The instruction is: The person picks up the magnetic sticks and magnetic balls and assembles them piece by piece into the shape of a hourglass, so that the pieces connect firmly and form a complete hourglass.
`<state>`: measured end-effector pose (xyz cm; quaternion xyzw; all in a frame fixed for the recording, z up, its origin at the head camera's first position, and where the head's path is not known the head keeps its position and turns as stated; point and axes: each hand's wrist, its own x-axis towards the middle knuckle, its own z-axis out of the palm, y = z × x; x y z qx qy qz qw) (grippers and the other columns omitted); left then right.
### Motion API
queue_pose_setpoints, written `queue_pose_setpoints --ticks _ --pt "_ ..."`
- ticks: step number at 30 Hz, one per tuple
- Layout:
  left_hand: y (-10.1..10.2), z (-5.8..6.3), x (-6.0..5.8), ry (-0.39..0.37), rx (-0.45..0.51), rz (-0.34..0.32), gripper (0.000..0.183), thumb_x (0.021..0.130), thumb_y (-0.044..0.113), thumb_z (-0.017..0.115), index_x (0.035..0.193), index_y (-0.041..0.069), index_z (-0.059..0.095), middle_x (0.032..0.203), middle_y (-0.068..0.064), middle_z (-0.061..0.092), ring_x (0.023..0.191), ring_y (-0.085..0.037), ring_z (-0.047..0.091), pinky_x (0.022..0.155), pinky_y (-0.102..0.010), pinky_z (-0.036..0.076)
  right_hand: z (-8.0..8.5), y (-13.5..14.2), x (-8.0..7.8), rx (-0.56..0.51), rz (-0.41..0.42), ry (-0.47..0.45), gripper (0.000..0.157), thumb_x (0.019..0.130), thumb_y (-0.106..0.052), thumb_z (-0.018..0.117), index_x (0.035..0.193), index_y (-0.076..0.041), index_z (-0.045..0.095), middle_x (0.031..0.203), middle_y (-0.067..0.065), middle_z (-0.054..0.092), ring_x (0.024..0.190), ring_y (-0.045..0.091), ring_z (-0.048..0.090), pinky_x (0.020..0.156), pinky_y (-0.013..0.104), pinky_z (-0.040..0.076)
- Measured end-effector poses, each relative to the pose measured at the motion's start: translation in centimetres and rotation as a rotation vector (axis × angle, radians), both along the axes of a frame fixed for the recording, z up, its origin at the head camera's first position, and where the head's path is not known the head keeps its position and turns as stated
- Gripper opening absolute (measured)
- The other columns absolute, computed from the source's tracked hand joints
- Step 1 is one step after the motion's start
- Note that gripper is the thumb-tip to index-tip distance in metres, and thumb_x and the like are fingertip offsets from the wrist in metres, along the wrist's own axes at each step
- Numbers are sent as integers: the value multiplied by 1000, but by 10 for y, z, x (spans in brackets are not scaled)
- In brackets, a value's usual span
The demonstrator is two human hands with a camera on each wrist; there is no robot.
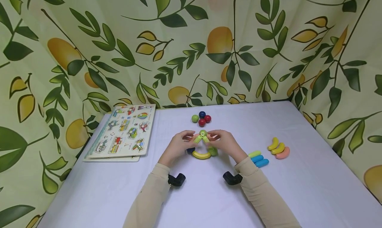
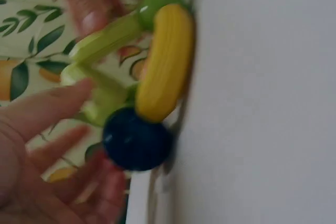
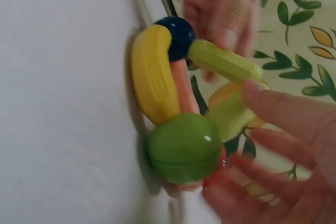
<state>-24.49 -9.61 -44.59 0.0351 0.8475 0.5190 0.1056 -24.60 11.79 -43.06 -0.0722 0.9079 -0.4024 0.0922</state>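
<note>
A built toy of balls and rods stands between both hands. Its front yellow curved rod (image 1: 201, 155) joins a dark blue ball (image 2: 137, 139) and a green ball (image 3: 185, 148). Light green rods (image 3: 224, 61) rise from these balls and lean together below a green round piece (image 1: 203, 133). A pink rod (image 3: 185, 86) and part of a red ball (image 3: 222, 165) show behind. My left hand (image 1: 178, 145) has its thumb at the left green rod, its other fingers spread. My right hand (image 1: 225, 143) touches the other green rod with its thumb, fingers apart.
Behind the toy lie loose balls, among them a red ball (image 1: 202, 122). To the right are blue rods (image 1: 262, 163), a light green rod (image 1: 254, 153), yellow curved rods (image 1: 278, 149) and a pink curved rod (image 1: 283, 153). Picture boards (image 1: 122, 131) are stacked at the left.
</note>
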Motion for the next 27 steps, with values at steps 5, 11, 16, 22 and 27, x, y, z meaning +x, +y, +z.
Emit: queue_pose_setpoints --ticks 5,11,16,22,27 --pt "-12 2 -3 -110 -53 -17 54 83 17 79 134 12 60 126 -7 65 111 -21 63 93 -36 54 -5 15 -2 12 5 -203 72 80 -21 83 142 -4 52 133 17 59 97 22 62 77 29 55" --pt "-27 10 -31 -86 0 -12 55 86 14 76 138 11 57 131 -12 63 115 -25 63 98 -38 54 -9 19 -4 -45 34 -253 70 78 -20 83 139 -2 54 131 16 60 93 18 61 76 25 55" --pt "-33 11 -81 -23 70 -5 61 88 10 74 144 12 50 143 -13 56 133 -29 53 111 -43 46 -9 22 -8 -44 1 -262 70 78 -24 84 140 -7 55 132 13 60 97 19 60 79 26 54" --pt "-21 -6 -108 -107 201 -12 64 89 9 73 147 12 46 151 -12 49 134 -27 52 107 -38 50 -12 24 -5 -75 -23 -297 69 80 -23 83 141 -8 55 133 13 59 93 18 61 79 26 56" --pt "-13 -10 -116 -108 198 -22 62 90 11 72 147 11 47 153 -13 46 139 -27 48 106 -36 51 -13 21 -3 -86 -17 -292 70 78 -23 84 140 -8 55 132 12 60 94 18 61 80 27 55"
